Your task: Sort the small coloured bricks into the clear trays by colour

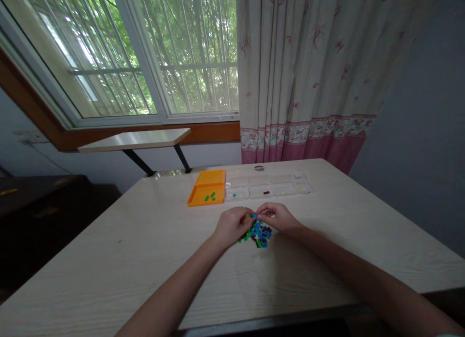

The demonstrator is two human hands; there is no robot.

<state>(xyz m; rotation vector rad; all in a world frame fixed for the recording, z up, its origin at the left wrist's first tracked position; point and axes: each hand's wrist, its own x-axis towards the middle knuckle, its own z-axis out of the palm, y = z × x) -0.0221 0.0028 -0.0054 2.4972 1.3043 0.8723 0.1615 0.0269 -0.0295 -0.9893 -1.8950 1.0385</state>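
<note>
A heap of small toy building bricks (262, 232), in blue, green, dark brown and a little pale yellow, lies on the table in front of me. Over its far left side my left hand (233, 225) is closed, with thumb and forefinger pinched. My right hand (279, 216) comes in from the other side, its fingertips also drawn together. Where the two sets of fingertips meet, a small blue brick (255, 216) shows between them. Part of the heap is hidden by my left hand.
Beyond my hands lies an open orange case (206, 178) with several green bricks (210, 197) inside. Beside it, a clear compartment tray (240, 197) holds a blue, a brown (266, 192) and a yellow piece in separate compartments. A raised shelf (138, 139) stands at the back left.
</note>
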